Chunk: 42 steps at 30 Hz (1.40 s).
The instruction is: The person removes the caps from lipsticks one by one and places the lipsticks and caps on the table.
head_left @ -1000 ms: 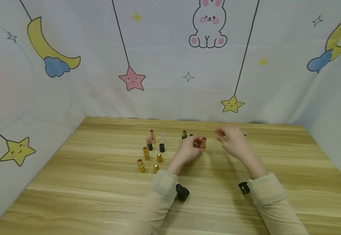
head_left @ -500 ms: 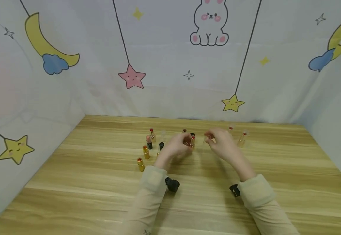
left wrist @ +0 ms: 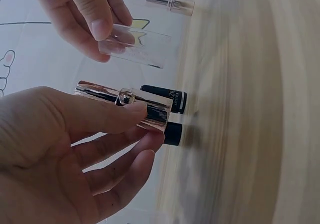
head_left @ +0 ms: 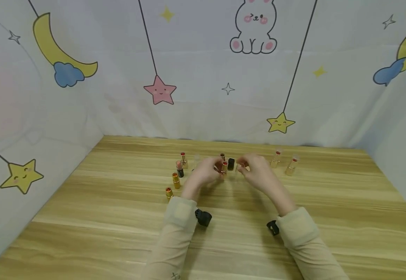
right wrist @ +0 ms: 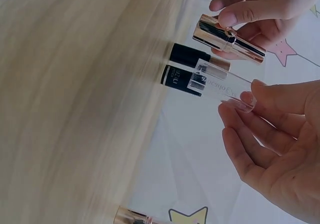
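My left hand (head_left: 206, 171) pinches a rose-gold lipstick (right wrist: 212, 37) upright between thumb and fingers, its red tip (head_left: 225, 163) uncovered. Across from it, my right hand (head_left: 257, 171) pinches a clear cap (right wrist: 220, 82) at its closed end, the open end pointing down. Cap and lipstick are side by side and apart in the left wrist view. Just behind them stand a black cap (head_left: 231, 164) with pale lettering and an uncapped black lipstick (right wrist: 190, 54) with a dark red tip.
On the right stand two rose-gold lipsticks (head_left: 276, 159) (head_left: 291, 167) under clear caps. A rose-gold lipstick (head_left: 183, 160), a pink-tipped black one (head_left: 180, 169) and two gold ones (head_left: 176, 181) form a left-hand row. A printed cloth (head_left: 203, 116) borders the wooden table (head_left: 101, 217).
Both hands have shifted left, carrying the lipstick and the clear cap nearer each other. The two capped lipsticks at right and the black cap now show; the gold caps are hidden behind the left arm.
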Motion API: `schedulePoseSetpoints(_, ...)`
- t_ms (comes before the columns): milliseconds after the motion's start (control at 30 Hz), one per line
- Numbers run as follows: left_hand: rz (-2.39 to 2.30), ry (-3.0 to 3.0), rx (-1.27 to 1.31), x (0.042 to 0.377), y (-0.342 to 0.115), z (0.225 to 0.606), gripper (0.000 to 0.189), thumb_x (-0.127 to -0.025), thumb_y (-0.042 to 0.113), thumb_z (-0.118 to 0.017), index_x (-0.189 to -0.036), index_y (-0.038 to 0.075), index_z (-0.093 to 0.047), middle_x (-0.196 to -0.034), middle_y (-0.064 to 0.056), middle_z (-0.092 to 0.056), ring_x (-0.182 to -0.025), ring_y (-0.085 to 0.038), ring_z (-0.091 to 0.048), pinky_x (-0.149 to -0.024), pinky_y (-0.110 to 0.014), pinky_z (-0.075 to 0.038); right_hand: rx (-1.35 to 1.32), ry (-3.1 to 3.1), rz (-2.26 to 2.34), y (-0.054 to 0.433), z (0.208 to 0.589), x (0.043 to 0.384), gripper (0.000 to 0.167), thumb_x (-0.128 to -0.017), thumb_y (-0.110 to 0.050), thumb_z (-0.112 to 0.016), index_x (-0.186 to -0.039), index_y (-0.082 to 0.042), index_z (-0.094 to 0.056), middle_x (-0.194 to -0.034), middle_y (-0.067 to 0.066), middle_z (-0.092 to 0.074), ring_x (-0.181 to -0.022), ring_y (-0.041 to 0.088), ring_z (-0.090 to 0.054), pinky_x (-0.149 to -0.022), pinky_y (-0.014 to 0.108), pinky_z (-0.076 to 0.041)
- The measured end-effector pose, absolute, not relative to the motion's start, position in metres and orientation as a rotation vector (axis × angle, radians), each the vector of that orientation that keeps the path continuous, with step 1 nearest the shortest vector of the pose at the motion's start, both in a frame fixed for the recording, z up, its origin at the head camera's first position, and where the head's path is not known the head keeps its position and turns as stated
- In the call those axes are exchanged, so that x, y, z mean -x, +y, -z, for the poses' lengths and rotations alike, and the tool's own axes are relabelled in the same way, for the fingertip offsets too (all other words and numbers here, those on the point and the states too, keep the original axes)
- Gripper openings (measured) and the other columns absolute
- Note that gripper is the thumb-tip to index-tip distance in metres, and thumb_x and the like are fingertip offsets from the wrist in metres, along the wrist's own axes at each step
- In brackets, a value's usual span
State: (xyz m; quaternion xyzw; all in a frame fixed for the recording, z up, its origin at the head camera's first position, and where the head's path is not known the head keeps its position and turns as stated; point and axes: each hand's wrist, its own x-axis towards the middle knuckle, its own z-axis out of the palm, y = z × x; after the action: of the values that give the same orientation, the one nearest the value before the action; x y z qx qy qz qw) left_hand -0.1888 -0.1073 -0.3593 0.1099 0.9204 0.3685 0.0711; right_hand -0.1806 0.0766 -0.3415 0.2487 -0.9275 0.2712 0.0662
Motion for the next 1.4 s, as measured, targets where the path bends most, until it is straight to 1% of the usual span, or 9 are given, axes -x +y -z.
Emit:
schedulePoseSetpoints(200,-1.069,2.807,-0.341,0.189,-0.110,0.360,0.017,-0.081,0.001,-0.072,-0.094,0.007,-0.062,-0.103,-0.011,-0.067,-0.097,-0.026,-0.061,-0.084,-0.040,-0.049,-0.773,-2.802,-0.830,0.068,0.345,0.183,0.022,-0.088,-0.008,-0.067,-0.108,0.001,-0.068,-0.104,0.015,-0.071,-0.095,0.029,-0.067,-0.084,0.045,-0.054)
schedulePoseSetpoints(467,-0.989,2.859,-0.359,0.190,-0.110,0.363,0.017,-0.080,0.003,-0.073,-0.090,0.009,-0.062,-0.095,-0.008,-0.067,-0.087,-0.022,-0.060,-0.078,-0.037,-0.049,-0.796,-2.815,-0.848,0.061,0.347,0.186,0.016,-0.087,-0.009,-0.068,-0.102,-0.001,-0.069,-0.101,0.014,-0.071,-0.094,0.028,-0.067,-0.082,0.044,-0.054)
schedulePoseSetpoints(733,-0.946,2.876,-0.373,0.193,-0.107,0.366,0.017,-0.080,0.004,-0.074,-0.091,0.009,-0.063,-0.095,-0.008,-0.067,-0.086,-0.023,-0.060,-0.079,-0.038,-0.049,-0.815,-2.815,-0.811,0.060,0.350,0.187,0.015,-0.086,-0.006,-0.069,-0.100,-0.001,-0.069,-0.097,0.013,-0.071,-0.091,0.028,-0.067,-0.080,0.043,-0.054)
schedulePoseSetpoints(1000,-0.956,2.869,-0.367,0.192,-0.108,0.367,0.015,-0.080,0.001,-0.072,-0.090,0.009,-0.063,-0.094,-0.008,-0.067,-0.082,-0.020,-0.057,-0.073,-0.033,-0.047,-0.820,-2.835,-0.818,0.059,0.352,0.188,0.014,-0.087,-0.005,-0.067,-0.100,-0.001,-0.069,-0.098,0.013,-0.071,-0.091,0.028,-0.066,-0.079,0.043,-0.053)
schedulePoseSetpoints(1233,-0.981,2.859,-0.362,0.190,-0.110,0.368,0.017,-0.079,0.001,-0.073,-0.090,0.009,-0.062,-0.094,-0.008,-0.067,-0.084,-0.021,-0.059,-0.075,-0.034,-0.048,-0.834,-2.840,-0.805,0.058,0.354,0.188,0.013,-0.086,-0.005,-0.067,-0.098,-0.001,-0.070,-0.093,0.012,-0.070,-0.087,0.025,-0.065,-0.077,0.042,-0.053)
schedulePoseSetpoints(1400,-0.985,2.858,-0.362,0.189,-0.110,0.368,0.017,-0.079,0.001,-0.074,-0.089,0.008,-0.062,-0.093,-0.008,-0.067,-0.083,-0.021,-0.059,-0.076,-0.035,-0.048,-0.823,-2.849,-0.817,0.058,0.355,0.189,0.013,-0.086,-0.004,-0.067,-0.097,0.000,-0.070,-0.092,0.012,-0.071,-0.086,0.024,-0.065,-0.077,0.041,-0.053)
